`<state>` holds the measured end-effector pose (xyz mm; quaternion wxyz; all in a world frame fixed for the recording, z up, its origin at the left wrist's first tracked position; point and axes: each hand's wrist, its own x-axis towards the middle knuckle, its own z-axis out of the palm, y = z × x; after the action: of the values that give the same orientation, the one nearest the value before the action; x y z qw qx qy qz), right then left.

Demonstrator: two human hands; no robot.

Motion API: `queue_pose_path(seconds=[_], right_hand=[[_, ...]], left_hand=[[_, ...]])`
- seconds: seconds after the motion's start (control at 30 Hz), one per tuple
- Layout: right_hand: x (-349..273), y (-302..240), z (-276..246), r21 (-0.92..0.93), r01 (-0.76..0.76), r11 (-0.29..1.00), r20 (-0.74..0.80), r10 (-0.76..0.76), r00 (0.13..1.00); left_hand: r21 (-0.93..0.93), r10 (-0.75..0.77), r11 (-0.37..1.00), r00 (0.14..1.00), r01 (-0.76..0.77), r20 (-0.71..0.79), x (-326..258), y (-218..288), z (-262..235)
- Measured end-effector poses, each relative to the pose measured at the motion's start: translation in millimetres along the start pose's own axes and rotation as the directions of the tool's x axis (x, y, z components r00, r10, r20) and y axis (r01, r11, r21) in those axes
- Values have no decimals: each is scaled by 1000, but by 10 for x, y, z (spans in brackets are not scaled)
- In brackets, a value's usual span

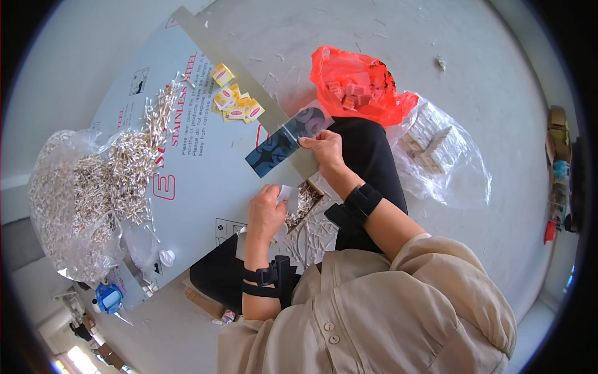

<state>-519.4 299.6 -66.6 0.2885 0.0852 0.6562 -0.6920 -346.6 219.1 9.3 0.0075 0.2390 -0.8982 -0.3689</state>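
Pinching sleeve (288,141) edge — right hand (325,149).

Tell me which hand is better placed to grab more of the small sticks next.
Probably the left hand: it rests beside the stick tray, while the right hand is busy pinching the clear packet.

Beige shirt (386,311), black wrist straps (358,202)
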Motion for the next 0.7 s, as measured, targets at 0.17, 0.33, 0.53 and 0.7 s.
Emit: queue_pose_path(seconds=[0.17, 0.33, 0.53, 0.7], right_hand=[[1, -20, 20, -79, 38, 996, 19, -36, 999], [32, -60, 54, -44, 56, 997, 87, -52, 995], [-92, -154, 69, -96, 86, 992, 142, -72, 987], [-288, -143, -68, -34, 68, 997, -171, -73, 983]], left_hand=[[23, -3, 1000, 1000, 3, 12, -2, 22, -21], [-52, -29, 998, 999, 29, -16, -35, -15, 0], [10, -44, 999, 999, 45, -29, -50, -77, 37], [-99, 9, 995, 986, -26, -164, -202, -132, -16]])
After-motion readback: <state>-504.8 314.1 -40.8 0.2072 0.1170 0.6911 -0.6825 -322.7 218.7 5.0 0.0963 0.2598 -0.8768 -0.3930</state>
